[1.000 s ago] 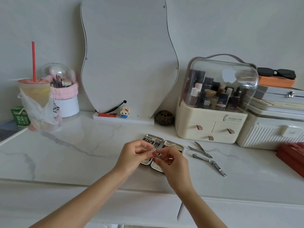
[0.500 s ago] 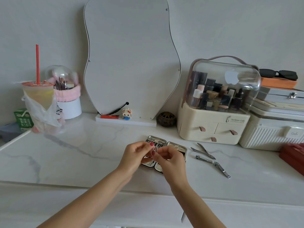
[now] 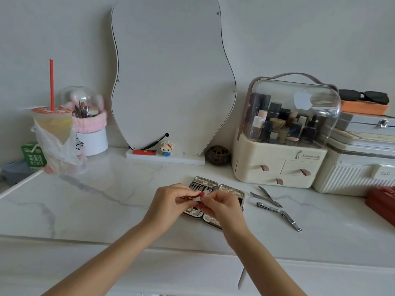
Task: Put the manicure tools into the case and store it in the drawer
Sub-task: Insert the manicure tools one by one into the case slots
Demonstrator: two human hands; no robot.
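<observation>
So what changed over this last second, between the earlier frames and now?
Little. Both hands, left hand and right hand, keep pinching the small metal tool over the open case, only turning it slightly. The nippers and nail clippers stay on the counter, untouched.

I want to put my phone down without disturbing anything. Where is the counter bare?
Bare marble lies left of the hands, between the bagged drink and the open case. The strip before the mirror base is free too. Right of the case it is crowded: nippers, clippers, red box.
</observation>
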